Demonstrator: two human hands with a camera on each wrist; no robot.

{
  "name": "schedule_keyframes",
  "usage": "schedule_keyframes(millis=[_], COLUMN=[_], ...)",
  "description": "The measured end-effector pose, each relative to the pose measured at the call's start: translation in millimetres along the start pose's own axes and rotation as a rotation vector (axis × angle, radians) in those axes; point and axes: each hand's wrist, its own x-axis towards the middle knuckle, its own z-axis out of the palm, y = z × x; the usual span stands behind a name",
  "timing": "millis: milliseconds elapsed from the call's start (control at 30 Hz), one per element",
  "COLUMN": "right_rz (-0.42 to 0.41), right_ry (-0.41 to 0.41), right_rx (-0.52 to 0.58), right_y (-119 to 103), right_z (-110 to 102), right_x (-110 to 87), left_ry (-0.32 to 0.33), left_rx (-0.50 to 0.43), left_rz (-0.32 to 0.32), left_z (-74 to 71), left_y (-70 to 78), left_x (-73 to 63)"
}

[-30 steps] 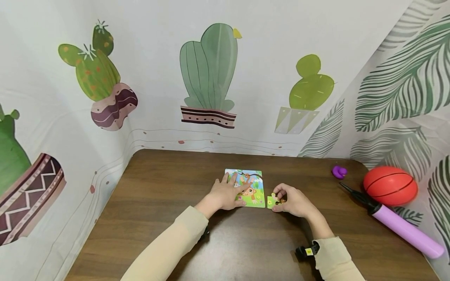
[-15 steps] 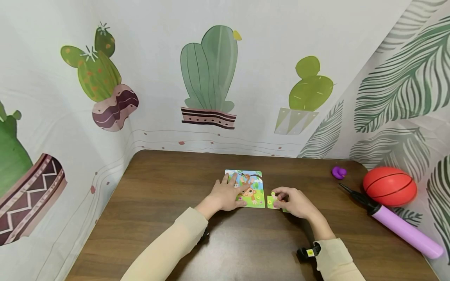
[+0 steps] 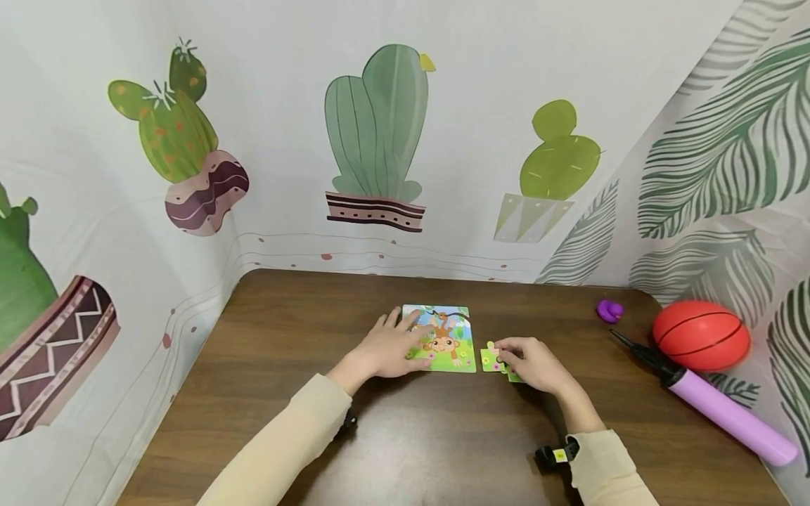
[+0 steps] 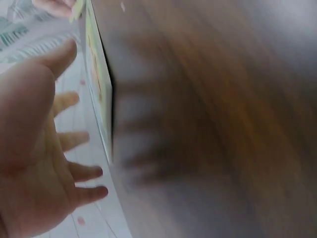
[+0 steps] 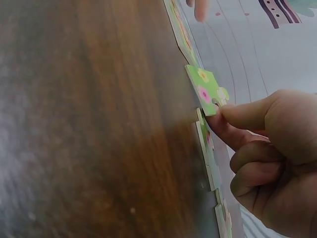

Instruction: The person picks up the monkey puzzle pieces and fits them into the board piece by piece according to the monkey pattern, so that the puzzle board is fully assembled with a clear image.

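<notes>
A square picture board (image 3: 455, 356) with a monkey hanging from a branch lies flat on the table. My left hand (image 3: 387, 350) hovers at its left side, fingers straight and spread; the left wrist view shows the palm raised off the tabletop. Just right of the board, my right hand (image 3: 536, 365) pinches a green jigsaw piece (image 5: 203, 88) with pink and yellow flowers between thumb and index finger. That piece is tilted up slightly. Several more jigsaw pieces (image 5: 205, 144) lie on the table under the right hand, mostly hidden from the head view.
Toward the right edge of the brown wooden table (image 3: 285, 323) lie a purple rubber duck (image 3: 610, 310), a red ball (image 3: 702, 335) and a purple hand pump (image 3: 728, 411) with a black nozzle. A printed cloth (image 3: 468, 140) hangs behind the table.
My left hand has lifted and slid left off the board, uncovering more of the monkey. The right hand now has its jigsaw piece raised a little, apart from the piece below it.
</notes>
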Motion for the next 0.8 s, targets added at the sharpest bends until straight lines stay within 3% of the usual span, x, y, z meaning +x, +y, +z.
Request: schedule_keyframes(millis=[200,333,600,800], right_rz=[0.024,0.042,0.092,0.069], right_ry=[0.04,0.067,0.098,0.121], right_rx=[0.02,0.049,0.214,0.226], right_y=[-1,-1,-8,-23], right_z=[1,1,7,23], right_x=[-0.1,2.1,6.9,14.5], left_ry=[-0.045,-0.049,-0.032,-0.043], left_rx=[-0.025,-0.025,0.008,0.006], left_rz=[0.022,0.043,0.057,0.046], left_z=[-1.2,0.3,1.3,-0.2], left_y=[-28.4,-37.7,-39.1,-35.6], left_x=[-14.9,-18.1,-19.7,-19.6])
